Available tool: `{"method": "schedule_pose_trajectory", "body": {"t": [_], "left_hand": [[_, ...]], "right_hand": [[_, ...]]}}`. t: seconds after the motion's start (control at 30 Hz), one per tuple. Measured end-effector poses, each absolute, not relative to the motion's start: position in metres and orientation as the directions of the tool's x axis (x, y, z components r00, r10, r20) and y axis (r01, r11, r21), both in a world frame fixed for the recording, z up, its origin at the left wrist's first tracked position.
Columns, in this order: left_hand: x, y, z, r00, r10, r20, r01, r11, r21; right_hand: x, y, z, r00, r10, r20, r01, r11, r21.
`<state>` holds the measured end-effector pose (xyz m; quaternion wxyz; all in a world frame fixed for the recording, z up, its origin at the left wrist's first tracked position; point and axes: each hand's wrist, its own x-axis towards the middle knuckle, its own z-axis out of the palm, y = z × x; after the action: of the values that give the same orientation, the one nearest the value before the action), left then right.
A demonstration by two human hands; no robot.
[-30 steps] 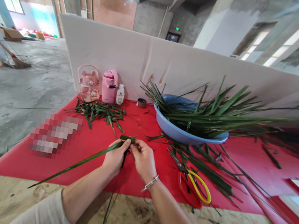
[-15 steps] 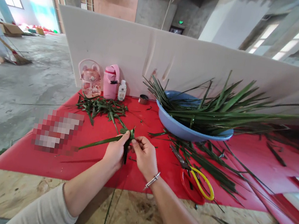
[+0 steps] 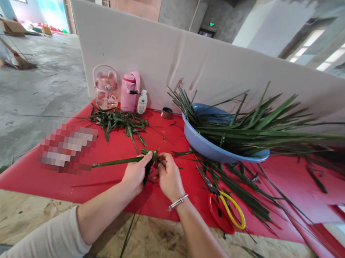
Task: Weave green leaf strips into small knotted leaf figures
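My left hand [image 3: 136, 171] is closed around a folded green leaf strip [image 3: 120, 162], its thumb pressed on the fold. One long end of the strip sticks out to the left, and another hangs down past the table's front edge. Close on the right, my right hand [image 3: 167, 173] pinches the folded part with thumb and forefinger; its other fingers curl partly out of sight. Scissors [image 3: 215, 191] with one red and one yellow handle lie on the red cloth to the right of my hands.
A blue basin [image 3: 222, 150] full of long leaves stands behind on the right, with loose leaves before it. Cut leaf pieces [image 3: 116, 122] lie at the back left. Near the white board [image 3: 141, 43] stand a pink bottle [image 3: 128, 94], a clear pink jug [image 3: 106, 88] and a small white bottle [image 3: 142, 102].
My right fingers have shifted slightly up at the folded leaf. The left-pointing strip end now lies flatter. Both hands sit a little further right in view.
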<state>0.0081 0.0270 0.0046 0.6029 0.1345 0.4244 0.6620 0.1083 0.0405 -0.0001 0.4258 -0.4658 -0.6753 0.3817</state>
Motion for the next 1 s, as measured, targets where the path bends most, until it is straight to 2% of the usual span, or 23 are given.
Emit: {"method": "schedule_pose_trajectory", "body": {"t": [0.17, 0.3, 0.43, 0.6, 0.77, 0.87, 1.0], "left_hand": [[0.008, 0.027, 0.006, -0.245, 0.916, -0.318, -0.730, 0.042, 0.683], [0.008, 0.027, 0.008, -0.224, 0.916, -0.332, -0.736, 0.064, 0.674], [0.007, 0.025, 0.007, -0.217, 0.936, -0.279, -0.705, 0.047, 0.707], [0.004, 0.027, 0.007, -0.236, 0.933, -0.272, -0.704, 0.029, 0.710], [0.002, 0.029, 0.004, -0.228, 0.928, -0.295, -0.731, 0.037, 0.681], [0.004, 0.029, 0.002, -0.240, 0.927, -0.289, -0.713, 0.034, 0.700], [0.006, 0.029, 0.001, -0.259, 0.927, -0.271, -0.664, 0.033, 0.747]], "right_hand": [[0.108, 0.039, 0.005, -0.227, 0.915, 0.333, 0.370, 0.397, -0.840], [0.107, 0.034, 0.011, -0.175, 0.908, 0.381, 0.505, 0.415, -0.757], [0.104, 0.033, 0.011, -0.141, 0.893, 0.427, 0.586, 0.423, -0.692], [0.100, 0.033, 0.006, -0.196, 0.880, 0.432, 0.563, 0.462, -0.686], [0.101, 0.031, 0.006, -0.256, 0.898, 0.358, 0.623, 0.437, -0.649], [0.103, 0.032, 0.007, -0.284, 0.875, 0.392, 0.626, 0.479, -0.615], [0.104, 0.035, 0.004, -0.220, 0.880, 0.422, 0.535, 0.471, -0.702]]}}
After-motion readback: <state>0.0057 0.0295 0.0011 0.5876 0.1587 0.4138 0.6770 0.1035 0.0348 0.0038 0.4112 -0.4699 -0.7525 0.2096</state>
